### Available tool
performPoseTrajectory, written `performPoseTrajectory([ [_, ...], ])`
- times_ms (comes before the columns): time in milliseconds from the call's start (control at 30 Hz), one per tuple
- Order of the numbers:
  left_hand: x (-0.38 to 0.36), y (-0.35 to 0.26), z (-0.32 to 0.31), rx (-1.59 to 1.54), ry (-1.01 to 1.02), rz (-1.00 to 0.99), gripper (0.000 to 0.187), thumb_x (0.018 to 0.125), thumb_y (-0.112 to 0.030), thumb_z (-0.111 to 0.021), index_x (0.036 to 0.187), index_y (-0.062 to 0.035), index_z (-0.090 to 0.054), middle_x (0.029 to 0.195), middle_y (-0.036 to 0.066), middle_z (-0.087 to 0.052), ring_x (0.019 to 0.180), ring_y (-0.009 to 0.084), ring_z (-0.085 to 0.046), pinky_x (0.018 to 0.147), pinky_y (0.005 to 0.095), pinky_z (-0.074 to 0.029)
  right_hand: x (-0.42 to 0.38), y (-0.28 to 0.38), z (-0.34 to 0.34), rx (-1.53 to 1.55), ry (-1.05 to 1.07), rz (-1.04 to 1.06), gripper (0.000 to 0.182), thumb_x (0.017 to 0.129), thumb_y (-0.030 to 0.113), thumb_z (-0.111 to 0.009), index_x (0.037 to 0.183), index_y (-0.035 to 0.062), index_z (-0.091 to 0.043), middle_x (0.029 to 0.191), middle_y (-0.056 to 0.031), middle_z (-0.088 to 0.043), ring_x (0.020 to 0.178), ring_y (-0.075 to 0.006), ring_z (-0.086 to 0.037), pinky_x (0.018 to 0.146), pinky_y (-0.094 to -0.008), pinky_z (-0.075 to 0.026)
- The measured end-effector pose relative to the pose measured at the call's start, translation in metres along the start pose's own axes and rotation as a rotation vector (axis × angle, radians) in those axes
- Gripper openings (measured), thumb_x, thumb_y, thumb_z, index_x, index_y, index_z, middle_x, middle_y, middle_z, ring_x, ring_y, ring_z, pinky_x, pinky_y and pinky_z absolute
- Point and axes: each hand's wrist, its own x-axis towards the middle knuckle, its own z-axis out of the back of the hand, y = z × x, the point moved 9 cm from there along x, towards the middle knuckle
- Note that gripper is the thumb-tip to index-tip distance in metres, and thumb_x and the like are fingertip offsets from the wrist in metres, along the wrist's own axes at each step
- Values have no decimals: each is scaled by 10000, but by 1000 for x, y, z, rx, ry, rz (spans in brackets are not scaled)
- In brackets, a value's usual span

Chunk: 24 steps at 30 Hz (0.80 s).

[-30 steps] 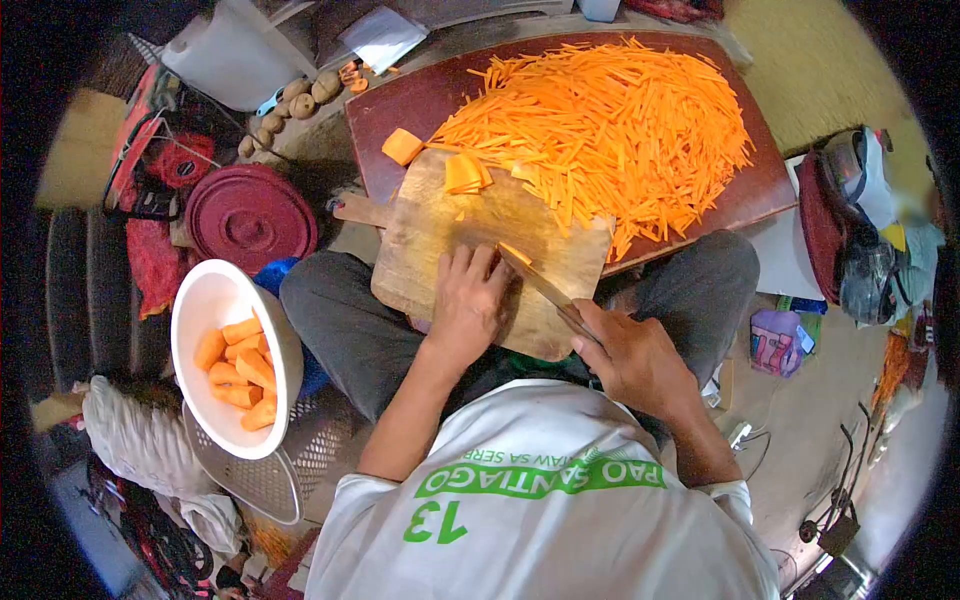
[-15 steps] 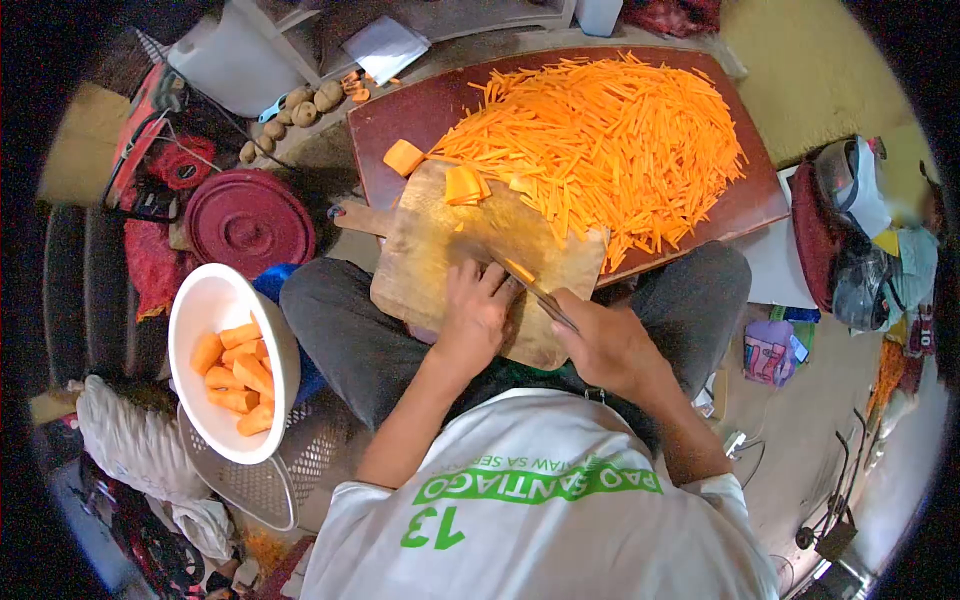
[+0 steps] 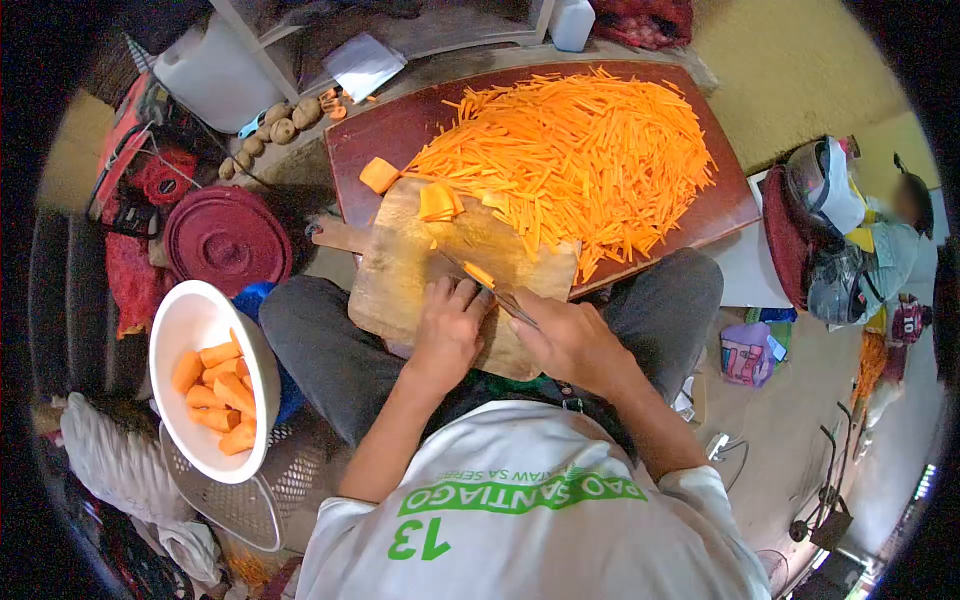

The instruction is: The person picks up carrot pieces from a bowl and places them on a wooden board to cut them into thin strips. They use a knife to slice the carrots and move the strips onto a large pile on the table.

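My right hand (image 3: 575,345) grips a knife (image 3: 505,297) by its handle end. The blade points up and left across a wooden cutting board (image 3: 385,285). Beside the blade, my left hand (image 3: 448,328) presses down with curled fingers; what lies under them is hidden. A thin orange carrot strip (image 3: 479,273) rests along the blade's far side. Farther up the board sit carrot slices (image 3: 438,202), and a carrot chunk (image 3: 379,174) lies just off its corner. Behind the board spreads a large heap of carrot sticks (image 3: 600,160).
The heap lies on a dark red tabletop (image 3: 350,150). At left, a white bowl (image 3: 165,375) holds peeled carrot pieces (image 3: 230,390), below a maroon lid (image 3: 228,236). Potatoes (image 3: 282,130) line the upper left. Plastic bags (image 3: 845,280) and a purple pack (image 3: 748,355) are at right.
The whole view has shifted slightly, so the scene sits farther left and lower. The knife, blurred before, now shows more sharply at the left fingers. Both hands keep their places on the board.
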Motion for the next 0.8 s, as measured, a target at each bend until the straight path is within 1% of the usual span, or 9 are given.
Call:
performPoseTrajectory([
  [33, 1, 2, 3, -4, 23, 13, 431, 760, -40, -733, 1190, -7, -754, 1169, 153, -640, 1088, 385, -560, 952, 494, -463, 4, 5, 2, 2, -20, 31, 308, 1024, 195, -641, 1298, 79, -564, 967, -274, -707, 921, -483, -703, 746, -579, -552],
  [133, 0, 1, 9, -45, -6, -16, 442, 756, -47, -744, 1196, -8, -753, 1170, 156, -640, 1079, 380, -560, 951, 494, -464, -9, 18, 10, -113, 202, -57, 298, 1020, 183, -650, 1281, 70, -561, 975, -271, -711, 912, -483, -705, 742, -580, -553],
  [233, 0, 1, 5, -14, -37, -30, 480, 720, -60, -779, 1197, -14, -755, 1169, 152, -640, 1075, 371, -560, 956, 495, -462, -29, 11, 8, 7, 68, -44, 281, 1024, 177, -642, 1273, 75, -560, 967, -268, -711, 901, -488, -704, 742, -582, -553],
  [333, -1, 6, 3, -60, -43, -15, 484, 717, -64, -777, 1198, -16, -755, 1168, 144, -641, 1077, 364, -561, 951, 487, -462, -8, -4, -17, -54, 112, -138, 276, 1020, 167, -646, 1267, 76, -567, 948, -259, -710, 894, -484, -708, 740, -578, -555],
  [433, 1, -1, 10, 16, 2, -9, 399, 798, -54, -705, 1191, -20, -759, 1157, 135, -640, 1077, 358, -560, 949, 474, -457, 10, 11, -3, 10, -45, 39, 254, 1013, 166, -651, 1234, 65, -579, 935, -265, -703, 898, -491, -703, 742, -571, -558],
  [533, 0, 0, 14, -14, 10, -6, 383, 797, -60, -708, 1174, -26, -764, 1134, 129, -641, 1068, 352, -564, 950, 462, -451, -10, -1, -2, -47, 184, -184, 270, 1011, 169, -656, 1247, 54, -594, 940, -275, -701, 892, -494, -701, 736, -560, -562],
  [633, -2, 1, 13, 14, -53, -40, 420, 738, -62, -758, 1156, -31, -767, 1109, 126, -641, 1057, 347, -570, 954, 461, -450, -30, 11, 10, 2, 65, -44, 263, 1015, 173, -644, 1241, 47, -596, 940, -286, -694, 900, -506, -691, 740, -561, -558],
  [733, 0, 1, 14, 8, -85, -62, 408, 735, -64, -758, 1142, -32, -766, 1086, 125, -640, 1043, 347, -572, 944, 463, -455, -14, -1, -15, -15, 151, -146, 296, 1013, 182, -648, 1271, 48, -597, 946, -289, -691, 914, -502, -689, 746, -556, -560],
  [800, 2, -3, 16, 0, -65, -52, 367, 774, -67, -726, 1137, -28, -766, 1081, 125, -637, 1041, 348, -569, 941, 465, -457, 2, 8, -6, 37, 35, -51, 282, 1011, 189, -651, 1253, 53, -599, 947, -289, -688, 914, -501, -689, 742, -554, -557],
])
